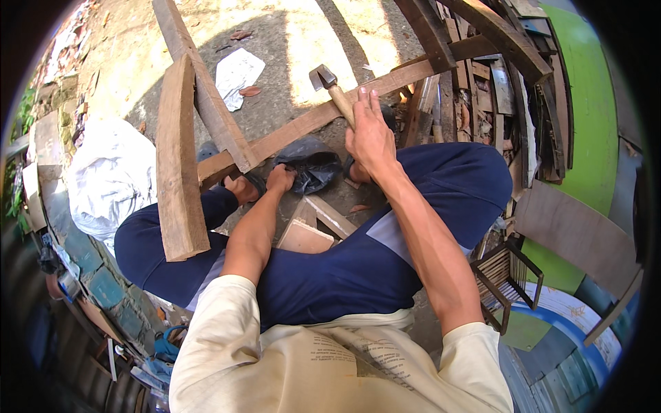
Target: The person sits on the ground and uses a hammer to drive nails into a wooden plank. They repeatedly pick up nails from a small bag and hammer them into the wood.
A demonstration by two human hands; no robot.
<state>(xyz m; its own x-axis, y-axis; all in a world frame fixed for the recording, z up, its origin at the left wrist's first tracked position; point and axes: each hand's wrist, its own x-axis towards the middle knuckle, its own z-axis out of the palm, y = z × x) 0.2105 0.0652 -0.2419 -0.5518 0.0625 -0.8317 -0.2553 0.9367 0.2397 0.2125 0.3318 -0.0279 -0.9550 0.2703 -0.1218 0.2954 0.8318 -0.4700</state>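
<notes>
**Hammer raised over a timber frame**

Left of centre, the left hand (280, 179) reaches into a black plastic bag (313, 167); its grip cannot be told. Upper centre, the right hand (370, 134) is closed round the hammer (330, 86) above the wooden frame (303, 124).

Open concrete ground (289, 41) at 12 o'clock. Long plank (310, 120) bars way ahead, curved wooden piece (177, 165) blocks 10 o'clock, timber stack (496, 76) crowds 2 o'clock. Black bag (313, 165) fills gap between knees.
</notes>
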